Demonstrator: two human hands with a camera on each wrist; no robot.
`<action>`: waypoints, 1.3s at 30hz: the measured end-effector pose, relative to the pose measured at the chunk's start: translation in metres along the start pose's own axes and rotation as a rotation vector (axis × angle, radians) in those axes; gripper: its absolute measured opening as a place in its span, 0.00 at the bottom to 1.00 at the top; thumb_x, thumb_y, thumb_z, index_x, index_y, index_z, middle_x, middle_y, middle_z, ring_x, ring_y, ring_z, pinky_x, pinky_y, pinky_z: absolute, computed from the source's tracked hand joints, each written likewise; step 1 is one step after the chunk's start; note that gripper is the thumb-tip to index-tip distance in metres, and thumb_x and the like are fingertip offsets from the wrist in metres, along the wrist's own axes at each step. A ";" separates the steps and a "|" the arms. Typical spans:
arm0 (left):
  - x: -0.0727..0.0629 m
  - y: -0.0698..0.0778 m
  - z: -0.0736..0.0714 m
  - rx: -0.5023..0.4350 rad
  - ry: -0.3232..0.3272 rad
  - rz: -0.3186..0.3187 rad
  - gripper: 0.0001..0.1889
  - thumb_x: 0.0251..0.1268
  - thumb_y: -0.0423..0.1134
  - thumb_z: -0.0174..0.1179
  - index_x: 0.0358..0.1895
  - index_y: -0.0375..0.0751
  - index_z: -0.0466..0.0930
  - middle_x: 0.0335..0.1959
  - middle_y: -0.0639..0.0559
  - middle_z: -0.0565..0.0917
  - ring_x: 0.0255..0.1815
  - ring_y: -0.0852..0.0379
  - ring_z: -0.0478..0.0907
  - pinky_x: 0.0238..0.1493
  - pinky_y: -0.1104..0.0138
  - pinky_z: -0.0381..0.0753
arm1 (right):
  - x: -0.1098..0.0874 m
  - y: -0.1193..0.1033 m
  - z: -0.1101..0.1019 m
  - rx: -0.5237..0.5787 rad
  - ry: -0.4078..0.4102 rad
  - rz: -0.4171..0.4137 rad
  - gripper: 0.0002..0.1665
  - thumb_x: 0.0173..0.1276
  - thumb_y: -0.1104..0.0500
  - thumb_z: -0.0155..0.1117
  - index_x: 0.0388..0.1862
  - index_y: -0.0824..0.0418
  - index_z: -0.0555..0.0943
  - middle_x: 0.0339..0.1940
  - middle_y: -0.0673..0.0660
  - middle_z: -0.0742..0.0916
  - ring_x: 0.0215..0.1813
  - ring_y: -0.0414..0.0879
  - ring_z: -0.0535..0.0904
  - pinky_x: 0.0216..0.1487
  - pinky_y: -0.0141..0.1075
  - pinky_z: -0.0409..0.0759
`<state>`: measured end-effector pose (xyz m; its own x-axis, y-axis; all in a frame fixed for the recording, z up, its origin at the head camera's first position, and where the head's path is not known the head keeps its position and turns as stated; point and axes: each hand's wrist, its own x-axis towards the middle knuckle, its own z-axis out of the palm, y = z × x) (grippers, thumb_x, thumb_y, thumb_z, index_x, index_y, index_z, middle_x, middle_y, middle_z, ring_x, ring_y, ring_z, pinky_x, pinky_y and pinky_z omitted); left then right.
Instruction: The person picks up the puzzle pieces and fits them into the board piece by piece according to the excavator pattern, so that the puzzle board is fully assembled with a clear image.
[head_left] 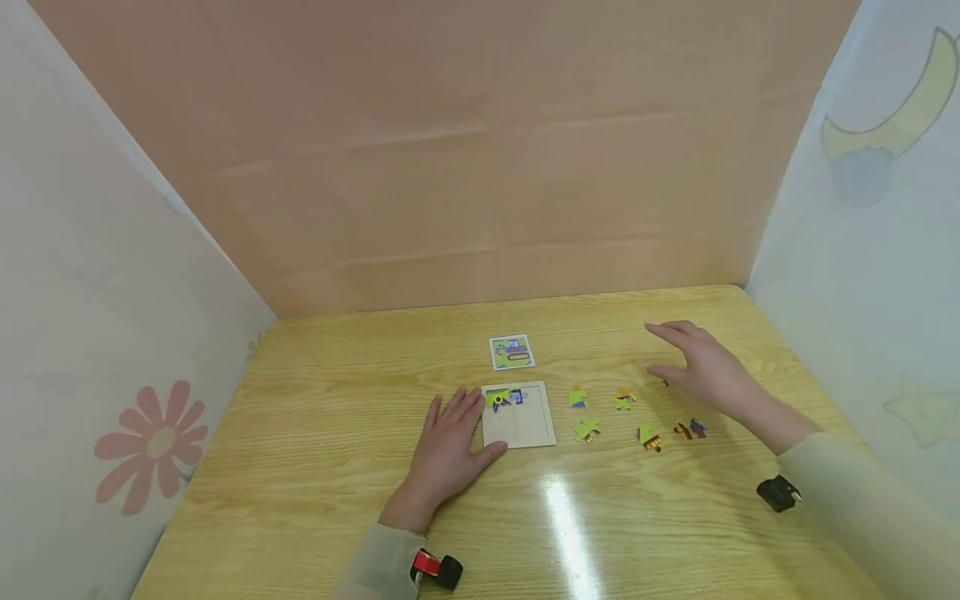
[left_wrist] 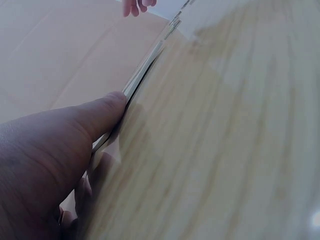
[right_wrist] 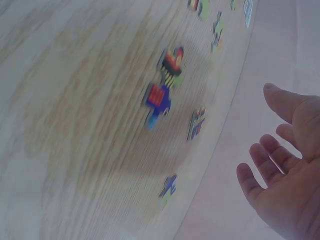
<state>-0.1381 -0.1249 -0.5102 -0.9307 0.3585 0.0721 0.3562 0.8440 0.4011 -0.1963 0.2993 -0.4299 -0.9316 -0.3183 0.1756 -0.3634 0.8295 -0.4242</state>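
Observation:
My left hand (head_left: pixel 446 454) rests at the left side of a square puzzle board (head_left: pixel 531 427), its thumb touching the near left corner. The left wrist view has the thumb (left_wrist: pixel 107 107) against the board's thin edge. Joined puzzle pieces (head_left: pixel 498 400) in green and blue lie in the board's upper left. My right hand (head_left: pixel 708 367) hovers over the right of the table, thumb and fingers apart, holding nothing. Below it lie loose pieces, among them a red and blue piece (right_wrist: pixel 159 97) and a striped piece (right_wrist: pixel 197 122); one is partly hidden in the head view.
Between board and right hand lie several loose pieces, including a green one (head_left: pixel 577 397) and a green and orange one (head_left: pixel 648 437). A picture card (head_left: pixel 512 352) of a digger lies behind the board. Cloth walls (head_left: pixel 450 167) enclose the wooden table (head_left: pixel 315 433) at back and sides.

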 end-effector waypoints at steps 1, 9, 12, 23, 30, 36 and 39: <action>0.000 0.000 0.000 -0.001 0.000 -0.002 0.46 0.77 0.67 0.65 0.85 0.38 0.68 0.88 0.48 0.65 0.91 0.45 0.54 0.90 0.45 0.38 | -0.001 0.003 -0.002 0.001 -0.001 0.010 0.44 0.75 0.56 0.79 0.82 0.71 0.71 0.72 0.74 0.77 0.70 0.76 0.74 0.63 0.73 0.77; 0.000 -0.001 0.000 -0.007 -0.003 -0.002 0.47 0.77 0.67 0.65 0.85 0.38 0.68 0.88 0.48 0.65 0.91 0.45 0.53 0.90 0.45 0.37 | -0.012 0.029 -0.010 -0.010 -0.024 0.064 0.43 0.79 0.54 0.76 0.82 0.73 0.69 0.74 0.77 0.74 0.66 0.77 0.78 0.59 0.72 0.80; 0.001 -0.001 0.001 -0.005 -0.006 -0.003 0.47 0.77 0.68 0.64 0.86 0.39 0.67 0.88 0.49 0.64 0.91 0.46 0.53 0.90 0.46 0.36 | -0.015 0.038 -0.012 -0.020 -0.019 0.081 0.43 0.79 0.55 0.75 0.82 0.74 0.69 0.73 0.78 0.74 0.66 0.77 0.77 0.59 0.73 0.79; 0.001 -0.001 0.001 0.008 -0.004 0.006 0.47 0.77 0.67 0.64 0.86 0.38 0.67 0.88 0.48 0.65 0.90 0.45 0.54 0.90 0.45 0.38 | -0.023 0.063 -0.016 0.020 -0.057 0.175 0.42 0.82 0.55 0.71 0.82 0.76 0.67 0.72 0.80 0.73 0.68 0.79 0.74 0.63 0.76 0.75; 0.000 0.000 0.000 -0.014 0.025 0.026 0.45 0.77 0.64 0.67 0.84 0.36 0.69 0.87 0.46 0.67 0.90 0.43 0.56 0.90 0.43 0.40 | -0.030 0.075 -0.014 0.014 -0.061 0.202 0.42 0.83 0.52 0.70 0.80 0.78 0.68 0.70 0.80 0.75 0.66 0.80 0.76 0.63 0.76 0.75; 0.000 -0.001 0.001 -0.018 0.031 0.030 0.45 0.77 0.63 0.67 0.84 0.36 0.69 0.87 0.46 0.67 0.90 0.43 0.56 0.90 0.42 0.41 | -0.034 0.084 -0.013 0.022 -0.057 0.205 0.42 0.81 0.52 0.73 0.77 0.81 0.70 0.64 0.81 0.78 0.61 0.77 0.79 0.61 0.73 0.78; 0.000 -0.001 0.001 -0.021 0.028 0.026 0.45 0.77 0.63 0.67 0.84 0.36 0.69 0.87 0.46 0.67 0.90 0.43 0.56 0.90 0.42 0.41 | -0.037 0.088 -0.012 0.023 -0.052 0.202 0.42 0.80 0.53 0.74 0.76 0.82 0.71 0.61 0.81 0.81 0.59 0.75 0.80 0.59 0.71 0.79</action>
<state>-0.1383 -0.1259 -0.5115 -0.9231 0.3688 0.1087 0.3791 0.8257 0.4177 -0.1940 0.3893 -0.4630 -0.9846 -0.1703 0.0394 -0.1688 0.8682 -0.4667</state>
